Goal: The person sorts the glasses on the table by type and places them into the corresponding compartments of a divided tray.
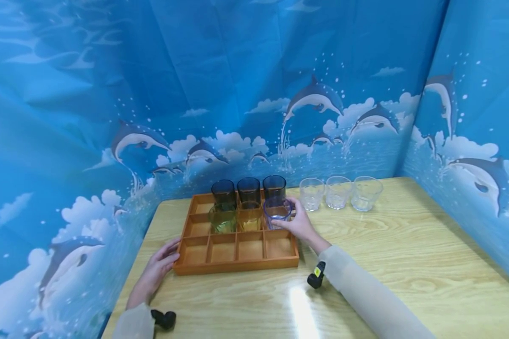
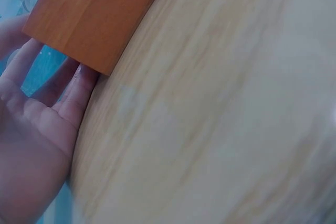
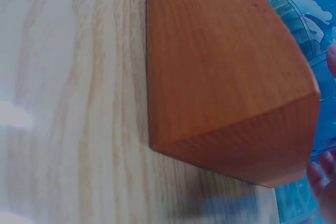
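A wooden compartment tray (image 1: pixel 237 266) lies on the table. My right hand (image 1: pixel 301 224) holds a clear blue-tinted glass (image 1: pixel 277 214) between thumb and fingers, at the right end of the tray's middle row. To its left in that row stand an amber glass (image 1: pixel 250 218) and a green glass (image 1: pixel 223 221). Behind them, three dark glasses (image 1: pixel 249 188) line the back row. My left hand (image 1: pixel 156 268) rests against the tray's left side, its fingers reaching along the wood; the left wrist view shows them at the tray's corner (image 2: pixel 100 40).
Three clear glasses (image 1: pixel 338 194) stand in a row on the table right of the tray. The light wood table (image 1: pixel 390 263) runs up to a blue dolphin-print curtain (image 1: pixel 237 94) at the back and sides.
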